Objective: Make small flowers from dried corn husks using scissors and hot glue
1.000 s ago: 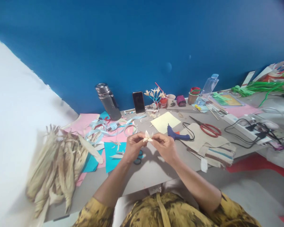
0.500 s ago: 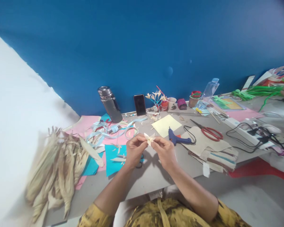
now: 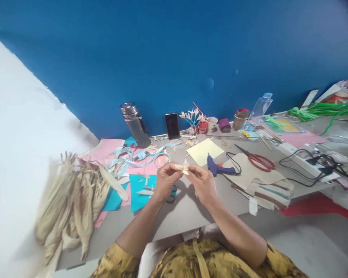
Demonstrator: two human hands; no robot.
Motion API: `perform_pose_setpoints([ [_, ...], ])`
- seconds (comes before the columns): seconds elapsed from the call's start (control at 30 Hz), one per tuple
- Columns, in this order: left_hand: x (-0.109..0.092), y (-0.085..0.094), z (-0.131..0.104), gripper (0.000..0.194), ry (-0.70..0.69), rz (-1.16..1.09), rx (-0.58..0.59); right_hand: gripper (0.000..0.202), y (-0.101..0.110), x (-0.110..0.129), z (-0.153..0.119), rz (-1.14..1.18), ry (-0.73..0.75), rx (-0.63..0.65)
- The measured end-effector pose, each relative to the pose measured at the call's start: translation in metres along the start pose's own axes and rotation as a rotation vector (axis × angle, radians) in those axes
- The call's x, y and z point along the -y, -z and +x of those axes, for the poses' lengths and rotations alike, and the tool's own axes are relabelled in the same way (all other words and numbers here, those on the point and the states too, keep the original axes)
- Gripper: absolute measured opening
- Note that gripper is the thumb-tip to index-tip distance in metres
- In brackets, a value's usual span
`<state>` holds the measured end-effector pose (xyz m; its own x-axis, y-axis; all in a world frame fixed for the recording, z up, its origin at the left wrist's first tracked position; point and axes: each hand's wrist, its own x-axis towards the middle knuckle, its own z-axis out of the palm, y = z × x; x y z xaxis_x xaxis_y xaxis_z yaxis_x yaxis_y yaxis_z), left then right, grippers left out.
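Head camera shows the left hand (image 3: 166,182) and the right hand (image 3: 203,185) meeting above the gray table (image 3: 188,220), each pinching one side of a small pale husk flower (image 3: 185,168) between thumb and fingers. The flower sits up between the fingertips, its petals fanned outward. For handling it well, the pinch should probably be light and close to the petal bases, since husk this thin looks likely to split if tugged at the tips; one hand could steady the center while the other eases a single petal. The blue glue gun (image 3: 220,166) lies just beyond the right hand, so its nozzle deserves care.
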<state>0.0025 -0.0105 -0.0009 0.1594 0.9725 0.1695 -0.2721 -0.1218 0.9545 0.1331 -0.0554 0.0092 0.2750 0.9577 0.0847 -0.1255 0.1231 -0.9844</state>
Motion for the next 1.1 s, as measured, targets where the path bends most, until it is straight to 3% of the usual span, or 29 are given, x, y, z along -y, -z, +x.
perform_pose_setpoints([
  [0.2, -0.002, 0.0, 0.0, 0.016, 0.05, 0.02, -0.015, 0.026, 0.003, 0.002, 0.001, -0.063, -0.005, 0.02],
  [0.5, -0.008, -0.004, -0.001, 0.009, 0.085, 0.111, -0.002, 0.023, 0.008, -0.008, 0.007, -0.203, 0.104, -0.009],
  [0.83, 0.006, 0.004, 0.001, 0.013, 0.07, 0.005, 0.036, 0.019, 0.013, -0.002, 0.008, -0.188, 0.128, 0.016],
  [1.0, 0.004, 0.001, 0.0, 0.018, 0.097, -0.058, 0.012, 0.022, 0.015, 0.003, -0.002, -0.204, 0.299, -0.096],
  [1.1, -0.001, -0.002, 0.0, 0.021, 0.129, -0.116, 0.0, 0.02, 0.028, 0.01, -0.006, -0.239, 0.44, -0.209],
])
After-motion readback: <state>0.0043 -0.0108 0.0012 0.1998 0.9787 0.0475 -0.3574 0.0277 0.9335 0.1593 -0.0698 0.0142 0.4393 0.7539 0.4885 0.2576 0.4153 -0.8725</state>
